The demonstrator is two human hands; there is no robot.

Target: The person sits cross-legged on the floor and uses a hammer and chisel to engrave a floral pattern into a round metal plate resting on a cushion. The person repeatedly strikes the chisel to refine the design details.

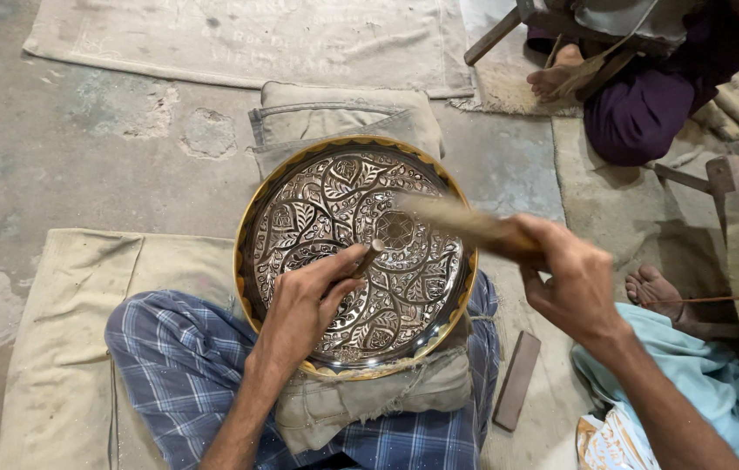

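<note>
Both hands busy: left hand (300, 309) pinches a small punch (369, 258) upright on the engraved tray (356, 257), right hand (574, 278) grips a blurred wooden mallet (456, 222); cushion (378, 396) props the tray on the lap.

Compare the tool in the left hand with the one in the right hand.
The chisel in the left hand is short, dark and sharp in view, its tip on the engraved tray. The mallet in the right hand is longer, pale wood, blurred, raised above the tray. Both are gripped firmly.
</note>
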